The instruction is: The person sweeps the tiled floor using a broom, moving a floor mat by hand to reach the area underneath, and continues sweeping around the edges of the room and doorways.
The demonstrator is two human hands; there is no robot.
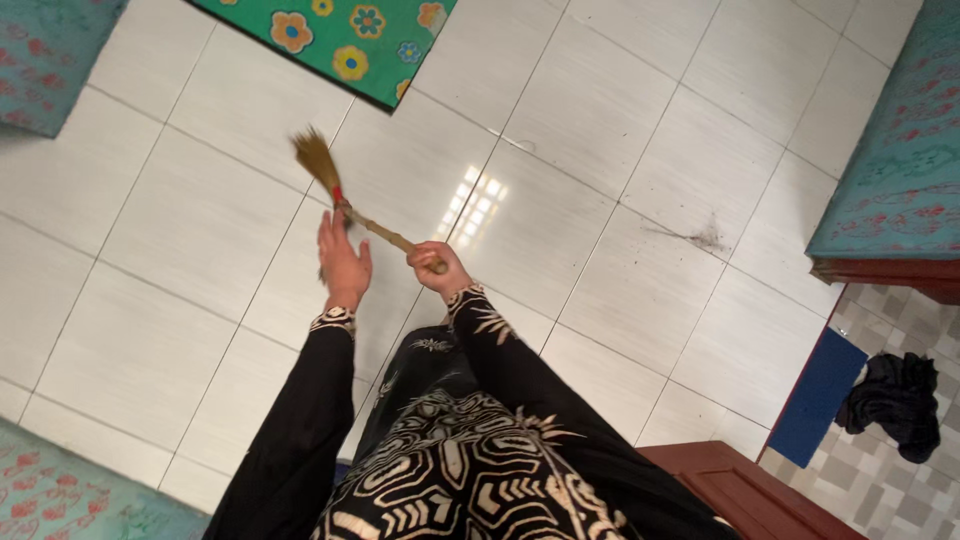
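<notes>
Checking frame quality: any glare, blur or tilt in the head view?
Head view: window glare on the white tiles; broom tip slightly motion-blurred; left hand and right hand fairly sharp; horizon tilted, tile lines run diagonal; lighting even, shadows soft.

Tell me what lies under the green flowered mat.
White floor tiles run up to the green flowered mat and presumably continue beneath; the covered floor cannot be seen.

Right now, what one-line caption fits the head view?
Right hand grips a small broom by its handle, left hand open against it, above a white tiled floor.
</notes>
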